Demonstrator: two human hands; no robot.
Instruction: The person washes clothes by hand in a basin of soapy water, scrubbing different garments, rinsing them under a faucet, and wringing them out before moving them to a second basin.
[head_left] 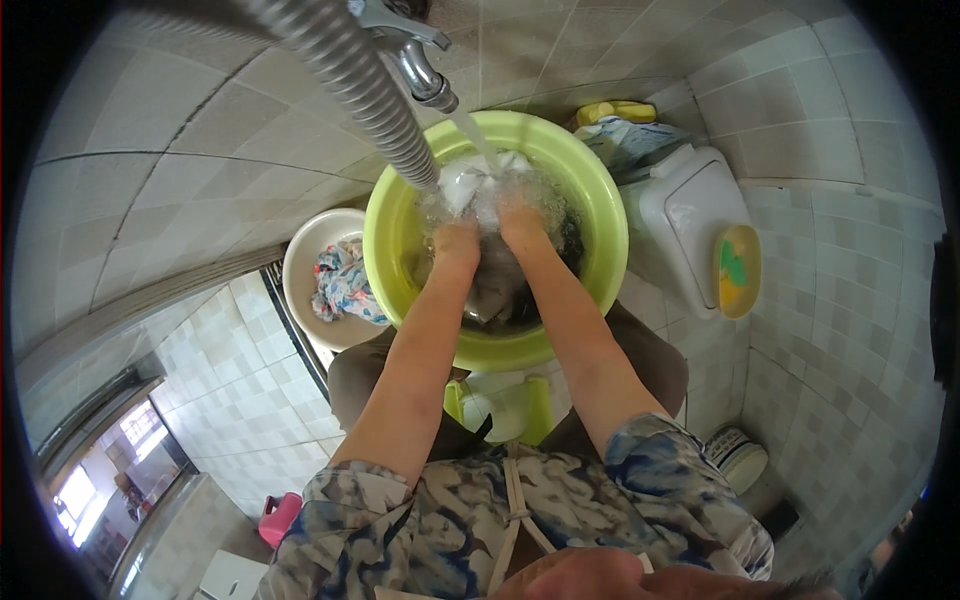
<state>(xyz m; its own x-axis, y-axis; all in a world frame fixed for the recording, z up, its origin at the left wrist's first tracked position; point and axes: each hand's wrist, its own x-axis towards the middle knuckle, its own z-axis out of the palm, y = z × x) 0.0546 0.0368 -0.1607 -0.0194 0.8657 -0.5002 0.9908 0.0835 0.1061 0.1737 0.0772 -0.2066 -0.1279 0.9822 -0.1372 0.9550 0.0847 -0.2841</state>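
Note:
A large lime-green basin of water stands between my knees, and both hands reach into it. My left hand and my right hand are close together on a white cloth, which looks gripped between them. Foam and splashing partly hide the fingers. From the metal tap above, a stream of water falls onto the cloth. Darker fabric lies under the water nearer to me.
A ribbed grey hose hangs over the basin's left rim. At left, a white bowl holds patterned cloth. To the right stand a white lidded bin, a yellow soap dish and packages by the tiled wall.

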